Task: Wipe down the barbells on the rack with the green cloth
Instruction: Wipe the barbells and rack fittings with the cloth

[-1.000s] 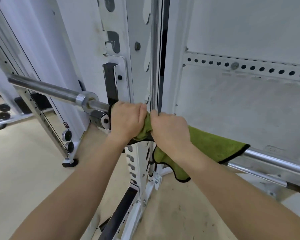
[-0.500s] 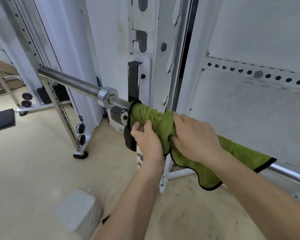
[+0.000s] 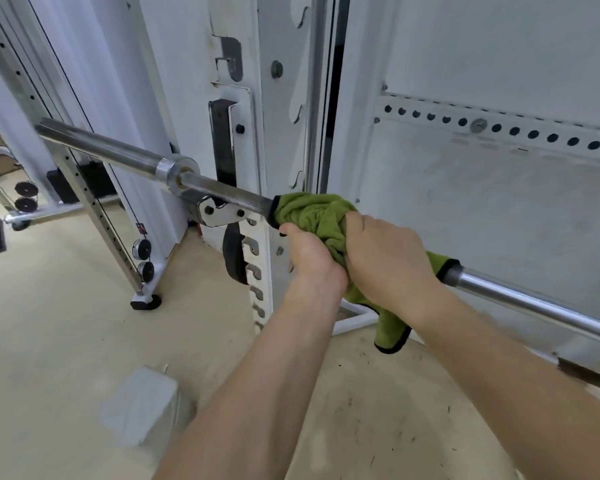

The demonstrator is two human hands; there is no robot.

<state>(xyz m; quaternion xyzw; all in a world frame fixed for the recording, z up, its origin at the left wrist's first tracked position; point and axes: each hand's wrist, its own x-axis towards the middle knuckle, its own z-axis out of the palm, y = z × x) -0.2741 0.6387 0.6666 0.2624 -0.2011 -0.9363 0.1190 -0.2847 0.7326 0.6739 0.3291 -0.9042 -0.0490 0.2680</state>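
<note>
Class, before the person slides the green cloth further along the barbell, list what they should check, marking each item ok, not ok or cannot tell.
1. Green cloth wrapped round the barbell: ok.
2. Left hand grips the cloth from below: ok.
3. Right hand grips the cloth over the bar: ok.
4. Barbell lies on the rack hook: ok.
5. Path ahead on the bar toward the collar is bare: ok.
6. Bar's other end supported: cannot tell, out of view.
</note>
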